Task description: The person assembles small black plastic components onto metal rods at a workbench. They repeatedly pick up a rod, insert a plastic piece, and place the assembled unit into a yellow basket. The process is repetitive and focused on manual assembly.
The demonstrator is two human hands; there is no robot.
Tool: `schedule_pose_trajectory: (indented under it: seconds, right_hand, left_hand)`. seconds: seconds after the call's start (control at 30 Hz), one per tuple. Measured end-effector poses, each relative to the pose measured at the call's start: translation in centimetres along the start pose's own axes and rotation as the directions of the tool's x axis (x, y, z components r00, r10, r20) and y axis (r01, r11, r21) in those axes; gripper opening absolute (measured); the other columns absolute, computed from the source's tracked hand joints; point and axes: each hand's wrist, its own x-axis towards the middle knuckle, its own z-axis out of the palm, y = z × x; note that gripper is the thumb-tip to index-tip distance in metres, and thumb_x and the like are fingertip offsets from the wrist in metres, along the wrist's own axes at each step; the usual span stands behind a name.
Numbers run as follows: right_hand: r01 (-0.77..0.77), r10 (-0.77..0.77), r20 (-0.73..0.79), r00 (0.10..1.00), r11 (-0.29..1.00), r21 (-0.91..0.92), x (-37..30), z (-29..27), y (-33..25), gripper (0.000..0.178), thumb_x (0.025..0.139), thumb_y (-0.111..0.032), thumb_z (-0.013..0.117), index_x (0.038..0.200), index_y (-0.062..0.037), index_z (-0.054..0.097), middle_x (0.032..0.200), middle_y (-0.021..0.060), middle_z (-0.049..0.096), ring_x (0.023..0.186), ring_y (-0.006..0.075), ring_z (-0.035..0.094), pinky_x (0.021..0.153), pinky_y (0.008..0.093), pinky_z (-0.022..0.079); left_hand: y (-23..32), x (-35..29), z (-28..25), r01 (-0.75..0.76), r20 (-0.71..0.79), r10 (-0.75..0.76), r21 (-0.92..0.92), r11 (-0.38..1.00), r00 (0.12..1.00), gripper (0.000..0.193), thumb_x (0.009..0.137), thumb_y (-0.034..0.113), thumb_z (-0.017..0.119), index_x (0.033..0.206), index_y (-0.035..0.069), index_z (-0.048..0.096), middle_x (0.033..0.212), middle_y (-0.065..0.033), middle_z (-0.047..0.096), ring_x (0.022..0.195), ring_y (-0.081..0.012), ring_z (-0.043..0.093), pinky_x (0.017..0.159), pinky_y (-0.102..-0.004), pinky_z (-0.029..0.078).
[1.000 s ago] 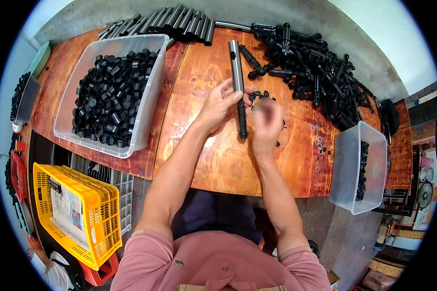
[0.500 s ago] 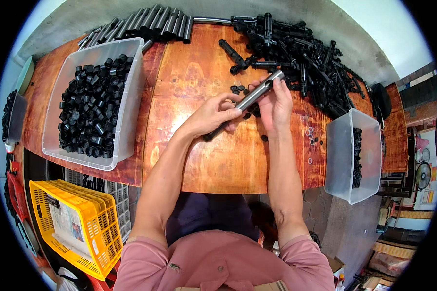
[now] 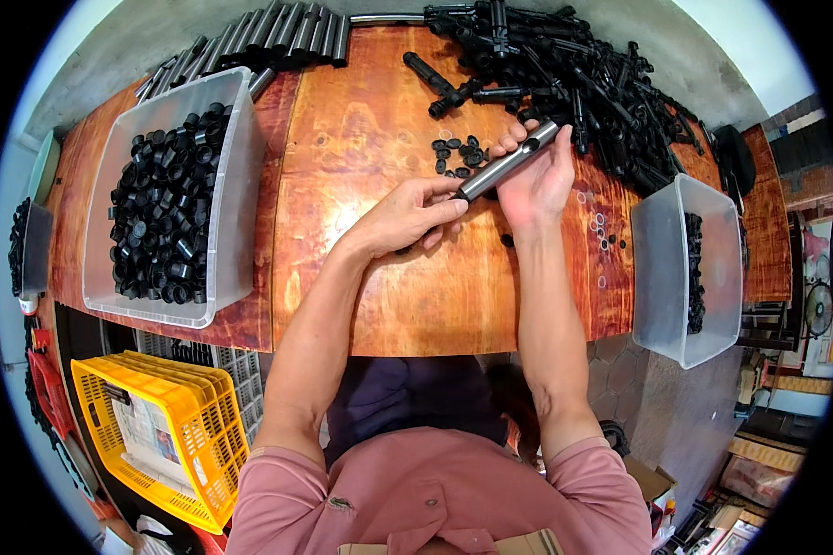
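At the bench's left edge a clear bin point(image 3: 236, 199) holds black caps point(image 3: 162, 217). Near the middle, the left hand point(image 3: 407, 215) pinches the lower end of a grey metal tube point(image 3: 507, 161), fingertips closed on it. The right hand point(image 3: 539, 176) wraps the tube's upper half, which points toward the far right corner. A second ago the tube lay flat on the bench; now it is lifted and tilted, so an end-fitting step seems in hand. Loose black caps point(image 3: 460, 155) lie just beyond, assembled black tubes point(image 3: 574, 69) at the far edge, another bin point(image 3: 662, 268) at the right edge.
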Motion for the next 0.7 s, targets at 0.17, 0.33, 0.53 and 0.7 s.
schedule_pose_trajectory:
  seconds: [0.17, 0.33, 0.53, 0.7]
  right_hand:
    - [0.043, -0.042, -0.012, 0.999, 0.998, 0.037, 0.1, -0.3, -0.1, 0.046, 0.104, -0.051, 0.046, 0.094, -0.0067, 0.053, 0.079, 0.0042, 0.046, 0.072, 0.018, 0.043, 0.068, 0.0318, 0.041]
    - [0.064, -0.063, -0.027, 0.998, 0.997, 0.033, 0.1, -0.2, -0.1, 0.046, 0.102, -0.053, 0.047, 0.092, -0.008, 0.053, 0.075, 0.0036, 0.045, 0.067, 0.0167, 0.041, 0.064, 0.0319, 0.038]
    - [0.054, -0.056, 0.034, 0.998, 0.997, 0.048, 0.3, -0.9, -0.4, 0.047, 0.103, -0.054, 0.047, 0.092, -0.0088, 0.054, 0.073, 0.0028, 0.044, 0.064, 0.0153, 0.04, 0.06, 0.0306, 0.036]
    - [0.073, -0.073, -0.006, 0.997, 0.997, -0.004, 0.3, -0.8, -0.3, 0.049, 0.103, -0.055, 0.044, 0.092, -0.009, 0.054, 0.073, 0.0031, 0.045, 0.063, 0.0151, 0.04, 0.059, 0.0301, 0.036]
  left_hand:
    - [-0.7, 0.5, 0.5, -0.01, 0.011, 0.01, -0.048, 0.999, 1.0, 0.027, 0.1, 0.019, 0.056, 0.117, 0.0, 0.062, 0.073, -0.0008, 0.059, 0.05, -0.0043, 0.047, 0.044, -0.0217, 0.036]
    - [-0.6, 0.5, 0.9, 0.008, -0.006, -0.008, -0.026, 1.0, 1.0, 0.024, 0.1, 0.018, 0.055, 0.113, 0.0, 0.063, 0.07, -0.0007, 0.058, 0.048, -0.0043, 0.047, 0.044, -0.0212, 0.036]
    - [-0.7, 0.6, 1.4, 0.008, 0.023, -0.007, -0.067, 0.998, 1.0, 0.022, 0.1, 0.018, 0.054, 0.105, -0.001, 0.064, 0.068, -0.0009, 0.058, 0.046, -0.0042, 0.046, 0.042, -0.0213, 0.035]
    - [-0.6, 0.8, 1.7, 0.006, -0.004, -0.006, -0.043, 0.999, 1.0, 0.021, 0.099, 0.017, 0.052, 0.1, -0.002, 0.063, 0.067, -0.0017, 0.057, 0.046, -0.005, 0.046, 0.043, -0.022, 0.036]
